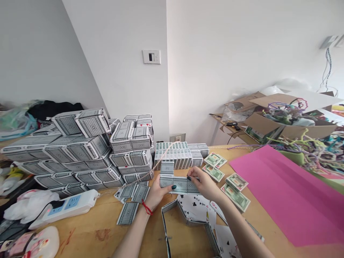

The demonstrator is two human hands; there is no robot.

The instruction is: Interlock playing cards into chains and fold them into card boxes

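Between my hands is a strip of joined playing cards (180, 185), grey patterned backs facing me, with one card standing up at its left end. My left hand (156, 196) grips the strip's left end, thumb across the front. At the right end, my right hand (202, 182) pinches the top edge between thumb and finger. Under the strip lie loose face-up cards (195, 208). An angular frame of folded cards (164, 229) stands on the table nearest me. Several face-down cards (128, 213) lie by my left wrist.
Stacked blocks of folded cards (77, 150) fill the back left, with a row of card boxes (173, 154) behind my hands. Green card packs (235, 195) and a pink sheet (290, 197) lie right. A white power strip (67, 209) sits left; a yarn-filled cardboard box (292, 130) stands back right.
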